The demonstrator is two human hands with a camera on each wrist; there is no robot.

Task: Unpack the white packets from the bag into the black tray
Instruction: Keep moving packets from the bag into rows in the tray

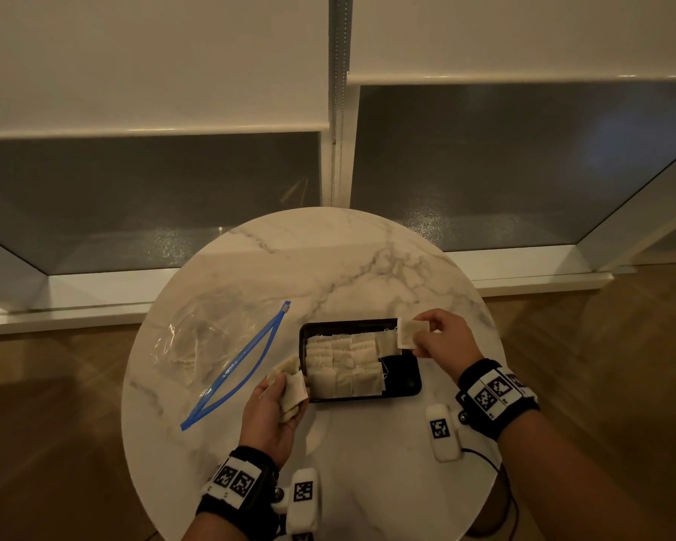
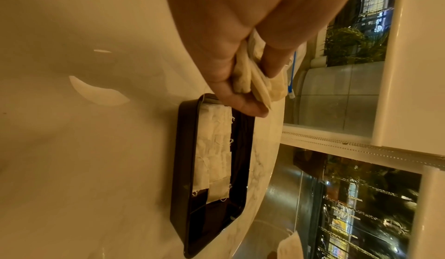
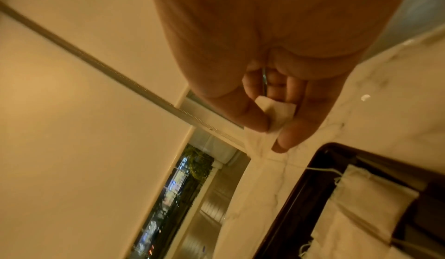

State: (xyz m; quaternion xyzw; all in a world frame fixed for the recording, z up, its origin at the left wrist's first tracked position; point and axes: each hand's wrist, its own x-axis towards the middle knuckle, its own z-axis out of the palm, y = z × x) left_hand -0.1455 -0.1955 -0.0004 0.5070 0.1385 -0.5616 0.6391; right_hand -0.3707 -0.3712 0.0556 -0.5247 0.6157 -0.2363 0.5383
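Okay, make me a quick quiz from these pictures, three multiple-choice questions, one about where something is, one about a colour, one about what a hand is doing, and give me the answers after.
1. Where does the clear bag lie, seen from the head camera?
A. Left of the black tray
B. Inside the tray
C. On the floor

2. What colour is the bag's zip strip?
A. Red
B. Blue
C. Green

3. What is the right hand doing?
A. Resting flat on the table
B. Pulling the zip strip
C. Pinching one white packet

Answers:
1. A: the bag lies on the marble table, left of the black tray.
2. B: the strip along its mouth is blue.
3. C: thumb and fingers pinch a single white packet above the tray's far right corner, while the left hand holds a bunch of packets.
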